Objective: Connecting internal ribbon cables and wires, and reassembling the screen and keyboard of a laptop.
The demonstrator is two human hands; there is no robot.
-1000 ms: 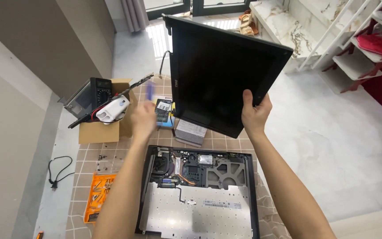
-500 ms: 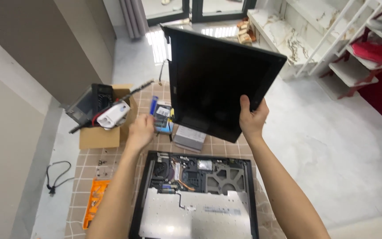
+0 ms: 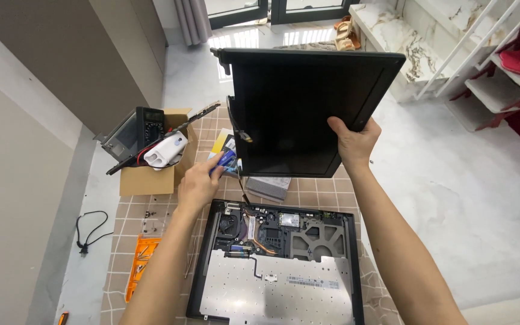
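The detached laptop screen panel [image 3: 299,111] is held up in the air above the opened laptop base [image 3: 275,265], which lies on the tiled surface [image 3: 170,207]. The right hand [image 3: 353,141] is closed on the panel's lower right edge. The left hand [image 3: 200,183] has its fingers curled around a small blue tool [image 3: 225,160], near the panel's hanging cable [image 3: 240,135]. The step seems to be lifting the screen away; next, I think, the cable must come fully free before the panel is put aside
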